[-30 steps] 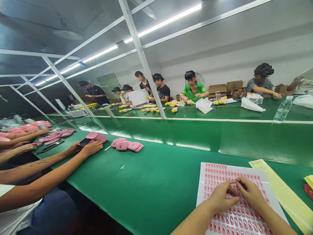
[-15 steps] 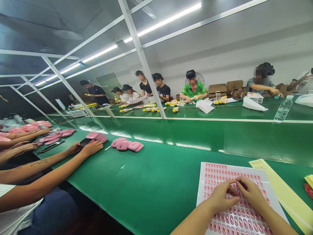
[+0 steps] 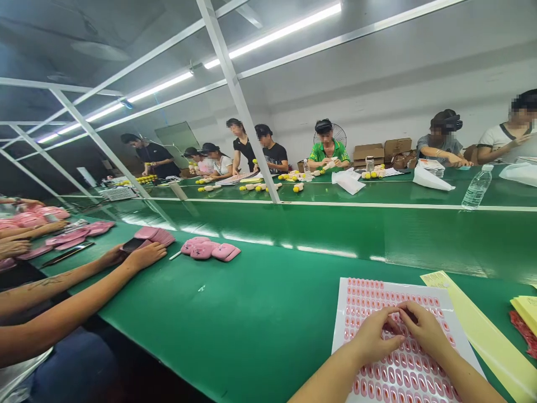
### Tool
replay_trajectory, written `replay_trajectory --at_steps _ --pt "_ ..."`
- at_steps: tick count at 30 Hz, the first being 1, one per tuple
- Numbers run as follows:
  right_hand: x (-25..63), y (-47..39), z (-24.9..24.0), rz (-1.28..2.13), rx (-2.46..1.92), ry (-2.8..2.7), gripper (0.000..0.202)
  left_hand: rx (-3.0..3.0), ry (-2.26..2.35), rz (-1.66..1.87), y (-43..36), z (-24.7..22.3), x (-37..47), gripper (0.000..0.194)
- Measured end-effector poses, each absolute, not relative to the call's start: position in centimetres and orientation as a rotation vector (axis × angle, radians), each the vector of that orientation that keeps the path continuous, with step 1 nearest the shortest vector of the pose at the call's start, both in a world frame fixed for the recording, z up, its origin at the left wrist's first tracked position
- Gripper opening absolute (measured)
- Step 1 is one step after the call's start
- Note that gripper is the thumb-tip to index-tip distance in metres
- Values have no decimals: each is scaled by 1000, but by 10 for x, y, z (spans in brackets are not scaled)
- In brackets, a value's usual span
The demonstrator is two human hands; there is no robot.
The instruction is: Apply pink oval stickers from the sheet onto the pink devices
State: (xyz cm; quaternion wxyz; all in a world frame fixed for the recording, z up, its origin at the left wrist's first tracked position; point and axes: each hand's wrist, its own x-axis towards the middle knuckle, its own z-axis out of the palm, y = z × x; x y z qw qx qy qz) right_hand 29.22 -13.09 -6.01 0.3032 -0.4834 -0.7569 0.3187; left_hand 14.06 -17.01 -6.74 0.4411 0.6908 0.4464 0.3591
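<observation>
A white sheet (image 3: pixel 342 313) with rows of small glossy pink oval pieces, red in the middle, lies on the green table in front of me. My left hand (image 3: pixel 380 333) rests over its middle, thumb apart from the bent fingers. From the right comes my right hand (image 3: pixel 419 327), loosely curved, its fingertips meeting those of the left above the ovals. I make out nothing held in either hand; the undersides of the fingers are partly hidden.
A long yellow paper strip (image 3: pixel 474 330) lies right of the sheet, with yellow and red items (image 3: pixel 524 313) beyond. Pink padded pouches (image 3: pixel 205 248) lie to the left, near a co-worker's hands (image 3: pixel 145 256). Across the divider stands a water bottle (image 3: pixel 477 187); several people work there.
The whole view has shifted slightly, so things appear a little further left. My hands keep nearly the same pose over the sheet.
</observation>
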Motion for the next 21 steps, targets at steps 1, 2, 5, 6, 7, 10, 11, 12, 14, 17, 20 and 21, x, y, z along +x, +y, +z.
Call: replay_trajectory --at_steps 1,2,5,6,7,10,11,12,14,17,20,21 --pt "292 -131 -60 842 -1282 -2005 29 1718 1109 890 -170 -68 141 54" --pt "292 -132 -59 839 -1284 -2003 29 1720 1112 889 -170 -68 141 54" --pt "292 -133 -57 832 -1291 -1992 29 1729 1123 883 -170 -68 141 53" --pt "293 -133 -57 830 -1295 -1986 29 1732 1126 881 -170 -67 141 53" --pt "294 -132 -57 827 -1303 -1978 29 1734 1130 878 -169 -67 142 53" --pt "297 -131 -56 822 -1339 -1972 31 1746 1135 863 -169 -65 143 51" --pt "298 -130 -55 821 -1353 -1992 31 1753 1136 857 -168 -65 144 49" --pt "299 -130 -53 819 -1369 -2029 31 1762 1139 849 -168 -64 145 45" --pt "302 -132 -47 821 -1396 -2139 30 1785 1146 828 -168 -62 146 36" --pt "310 -143 -43 814 -1394 -2319 31 1834 1163 784 -167 -60 149 25" --pt "335 -151 -63 680 -1288 -2492 35 1881 1196 738 -167 -57 152 21" --pt "347 -151 -76 592 -1255 -2536 38 1893 1208 728 -167 -56 153 22"
